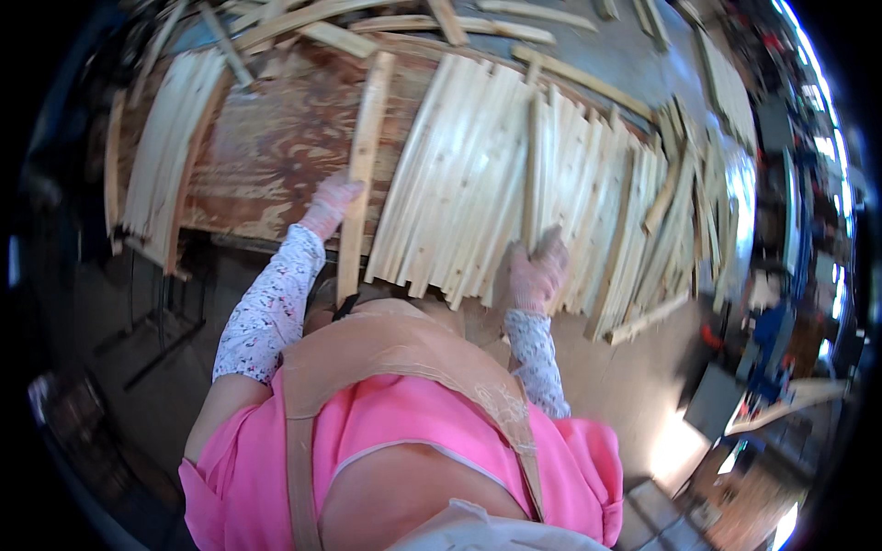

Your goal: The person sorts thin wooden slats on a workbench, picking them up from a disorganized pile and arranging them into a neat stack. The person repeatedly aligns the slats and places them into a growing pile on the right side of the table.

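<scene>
My left hand [333, 200], in a pale knit glove, grips a long pale wooden slat [366, 138] that lies across the brown plywood tabletop [276, 147] and overhangs its near edge. My right hand [536, 271], gloved too, holds another narrow slat [530, 165] standing up out of a wide layer of pale slats [478, 174] spread over the right half of the table. Both forearms wear floral sleeves. A pink top and a tan apron strap fill the lower middle of the picture.
A second batch of slats [165, 156] lies at the table's left end. Loose slats [404, 23] are scattered along the far edge and on the grey floor beyond. More slats [684, 197] hang off the right end. Machinery and boards [781, 386] stand at right.
</scene>
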The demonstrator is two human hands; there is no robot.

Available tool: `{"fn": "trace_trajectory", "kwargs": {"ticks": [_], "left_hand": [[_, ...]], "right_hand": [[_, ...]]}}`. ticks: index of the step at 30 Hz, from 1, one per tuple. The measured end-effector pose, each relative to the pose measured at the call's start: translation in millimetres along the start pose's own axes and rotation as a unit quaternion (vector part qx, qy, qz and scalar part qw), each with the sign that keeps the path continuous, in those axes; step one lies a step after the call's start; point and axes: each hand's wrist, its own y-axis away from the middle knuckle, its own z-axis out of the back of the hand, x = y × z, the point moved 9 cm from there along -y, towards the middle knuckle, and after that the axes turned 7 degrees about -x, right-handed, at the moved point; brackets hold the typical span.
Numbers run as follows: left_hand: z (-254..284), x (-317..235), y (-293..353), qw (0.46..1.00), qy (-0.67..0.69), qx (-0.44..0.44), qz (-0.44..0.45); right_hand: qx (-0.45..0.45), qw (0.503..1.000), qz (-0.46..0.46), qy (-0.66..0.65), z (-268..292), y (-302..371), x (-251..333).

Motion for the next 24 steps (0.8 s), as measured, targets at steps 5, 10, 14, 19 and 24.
{"fn": "trace_trajectory", "kwargs": {"ticks": [5, 10, 14, 19, 24], "left_hand": [[29.7, -15.2, 47.1, 0.999, 0.041, 0.024, 0.006], [156.3, -20.6, 111.2, 0.983, 0.141, -0.119, -0.025], [390.1, 4.0, 193.3, 0.837, -0.287, -0.421, -0.197], [674.9, 179.2, 301.7, 0.746, -0.054, -0.664, 0.017], [864.3, 393.4, 315.5, 0.689, -0.114, -0.674, 0.241]], "right_hand": [[-0.012, 0.985, 0.108, -0.134, -3.8, -4.1, 87.2], [0.170, 0.917, 0.236, -0.272, -39.4, 32.6, 224.9], [0.177, 0.881, 0.344, -0.273, -75.6, 81.2, 317.8], [0.146, 0.864, 0.425, -0.227, -138.2, 170.9, 434.9], [0.111, 0.888, 0.425, -0.132, -182.8, 255.2, 578.3]]}}
